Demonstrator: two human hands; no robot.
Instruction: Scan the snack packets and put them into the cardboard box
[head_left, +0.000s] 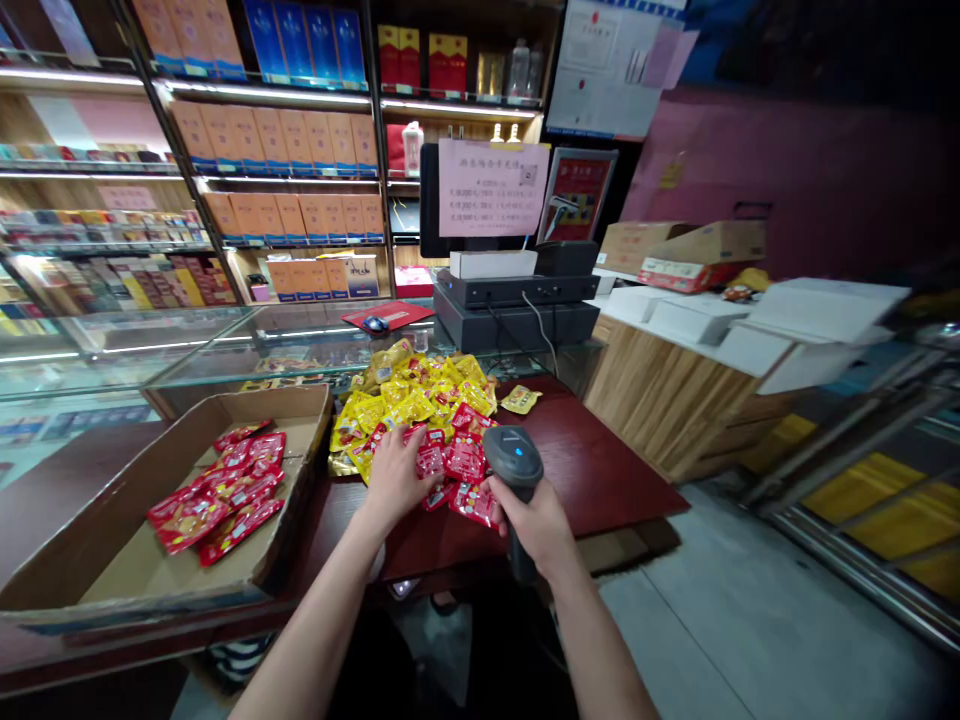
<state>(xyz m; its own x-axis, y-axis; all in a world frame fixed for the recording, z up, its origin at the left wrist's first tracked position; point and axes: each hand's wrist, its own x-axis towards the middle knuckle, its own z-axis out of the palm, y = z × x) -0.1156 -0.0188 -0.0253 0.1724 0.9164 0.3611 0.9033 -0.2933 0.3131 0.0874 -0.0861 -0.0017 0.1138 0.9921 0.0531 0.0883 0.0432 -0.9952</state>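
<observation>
My right hand (544,525) is wrapped around the handle of a dark grey barcode scanner (513,455), with a blue light showing on its top. The scanner is upright at the right side of the red snack packets (465,458). My left hand (394,472) reaches onto these packets, thumb and fingers apart, with its fingertips touching them. Some of its fingers are hidden. Behind and beside the red ones, yellow snack packets (409,390) form a heap on the dark red table (592,450). More red packets (225,490) lie in a shallow cardboard box (127,590) at the left.
One yellow packet (521,399) lies apart, right of the heap. Behind stand a glass counter (315,335), a cash drawer (517,315) and a monitor with a pink sheet (493,188). White boxes (694,315) sit on a wooden cabinet (660,400) at the right.
</observation>
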